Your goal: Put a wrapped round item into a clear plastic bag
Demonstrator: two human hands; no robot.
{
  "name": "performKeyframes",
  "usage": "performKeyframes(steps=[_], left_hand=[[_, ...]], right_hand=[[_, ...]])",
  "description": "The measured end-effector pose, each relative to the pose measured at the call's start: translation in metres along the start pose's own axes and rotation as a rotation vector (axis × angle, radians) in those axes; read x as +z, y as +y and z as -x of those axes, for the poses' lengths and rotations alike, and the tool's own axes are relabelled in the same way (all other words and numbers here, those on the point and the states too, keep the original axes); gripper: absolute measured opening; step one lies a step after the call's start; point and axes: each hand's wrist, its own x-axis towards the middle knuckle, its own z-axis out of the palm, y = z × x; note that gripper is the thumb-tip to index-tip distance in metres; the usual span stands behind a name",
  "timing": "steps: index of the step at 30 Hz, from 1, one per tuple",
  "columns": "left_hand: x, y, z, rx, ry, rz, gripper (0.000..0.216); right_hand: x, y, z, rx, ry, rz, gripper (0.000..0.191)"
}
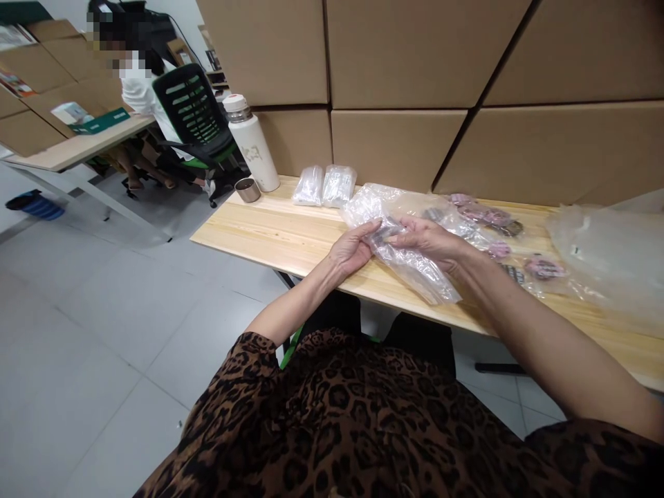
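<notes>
My left hand (354, 247) and my right hand (428, 238) meet over the wooden table (280, 235), both pinching a small clear plastic bag (415, 266) with a dark item inside it near the fingertips. The bag's lower end trails toward the table's near edge. Behind my hands lies a crumpled heap of clear plastic (384, 200). To the right of my right hand lie several small pink and dark items (498, 221) in clear wrappers.
Two packs of clear bags (324, 185), a white flask (252, 142) and a metal cup (247, 189) stand at the table's far left. A large clear bag (606, 256) lies right. Cardboard boxes (404, 83) wall the back. A seated person (140, 90) works at another desk.
</notes>
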Motion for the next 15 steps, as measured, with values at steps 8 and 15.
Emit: performKeyframes(steps=[8, 15], left_hand=[[0.010, -0.014, -0.009, 0.175, 0.205, 0.074, 0.013], [0.018, -0.033, -0.002, 0.186, 0.196, 0.104, 0.013]], right_hand=[[0.027, 0.008, 0.028, -0.394, 0.270, 1.022, 0.077], [0.046, 0.030, 0.029, -0.383, 0.271, 1.113, 0.074]])
